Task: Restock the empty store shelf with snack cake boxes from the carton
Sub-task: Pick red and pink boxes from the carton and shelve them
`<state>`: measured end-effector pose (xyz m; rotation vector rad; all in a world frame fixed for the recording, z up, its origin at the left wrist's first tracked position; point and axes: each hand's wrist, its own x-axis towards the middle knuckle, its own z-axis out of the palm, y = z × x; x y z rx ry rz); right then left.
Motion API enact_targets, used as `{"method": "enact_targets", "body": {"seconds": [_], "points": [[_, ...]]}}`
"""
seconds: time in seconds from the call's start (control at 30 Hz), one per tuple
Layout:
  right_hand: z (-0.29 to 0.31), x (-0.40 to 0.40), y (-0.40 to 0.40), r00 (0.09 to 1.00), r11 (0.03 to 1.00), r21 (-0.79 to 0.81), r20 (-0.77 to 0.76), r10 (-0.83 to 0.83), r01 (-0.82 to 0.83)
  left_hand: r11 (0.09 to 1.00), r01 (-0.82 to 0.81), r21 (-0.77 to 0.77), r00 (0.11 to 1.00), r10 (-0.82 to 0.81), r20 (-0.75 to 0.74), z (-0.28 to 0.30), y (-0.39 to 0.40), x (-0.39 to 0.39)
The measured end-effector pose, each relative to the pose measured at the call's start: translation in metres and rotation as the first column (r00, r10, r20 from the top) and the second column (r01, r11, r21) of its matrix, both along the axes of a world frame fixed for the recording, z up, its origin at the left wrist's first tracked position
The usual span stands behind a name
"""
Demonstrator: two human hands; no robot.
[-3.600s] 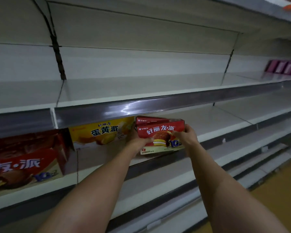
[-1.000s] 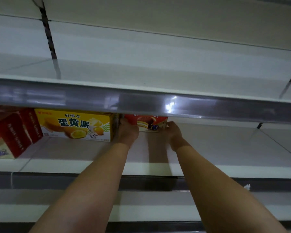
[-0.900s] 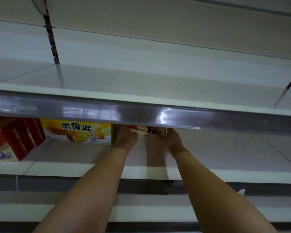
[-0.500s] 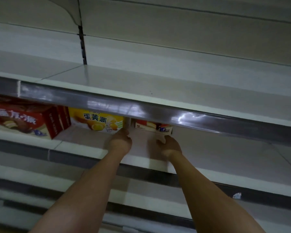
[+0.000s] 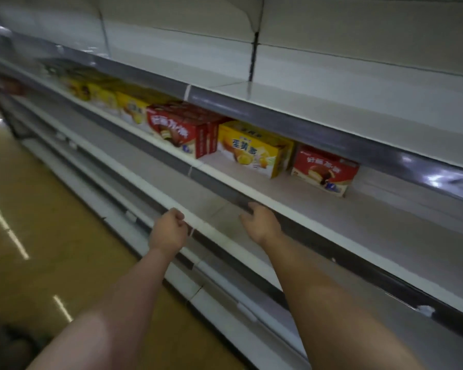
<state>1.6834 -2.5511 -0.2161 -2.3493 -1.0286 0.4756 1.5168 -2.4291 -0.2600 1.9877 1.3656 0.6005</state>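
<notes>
Box sits on shelf, well apart from loosely curled, empty fingers.

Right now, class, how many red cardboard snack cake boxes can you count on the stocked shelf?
3 at least. A small red cardboard box stands rightmost, beside a yellow box. Two larger red boxes stand left of it; more may hide behind.

A tan, glossy floor runs along the left, streaked with pale reflections of light. Near the bottom left corner lies a dark, blurred shape that cannot be made out. A small white tag sticks out from the front edge of a lower tier at the right, and a dark upright slotted post splits the pale back panels.
</notes>
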Motion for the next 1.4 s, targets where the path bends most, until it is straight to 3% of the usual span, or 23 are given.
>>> {"method": "enact_targets", "body": {"seconds": [0.13, 0.3, 0.8, 1.07, 1.4], "points": [[-0.019, -0.057, 0.02, 0.993, 0.99, -0.075, -0.012, 0.122, -0.122, 0.98, -0.196, -0.027, 0.98, 0.195, -0.048, -0.014, 0.009, -0.093], [-0.046, -0.143, 0.05, 0.949, 0.943, -0.109, -0.073, 0.308, -0.315, 0.891, -0.441, -0.108, 0.896, 0.431, -0.105, -0.04, 0.009, -0.213], [-0.09, -0.465, 0.161, 0.687, 0.638, -0.298, -0.089, 0.722, -0.71, 0.627, -0.761, -0.166, 0.647, 0.715, -0.264, -0.084, 0.009, -0.547], [-0.123, -0.567, 0.199, 0.633, 0.568, -0.317, -0.16, 0.757, -0.76, 0.56, -0.795, -0.232, 0.607, 0.735, -0.302, -0.121, 0.014, -0.617], [-0.161, -0.608, 0.291, 0.569, 0.474, -0.369, -0.215, 0.794, -0.8, 0.531, -0.781, -0.328, 0.621, 0.71, -0.331, -0.156, 0.077, -0.646]]}}
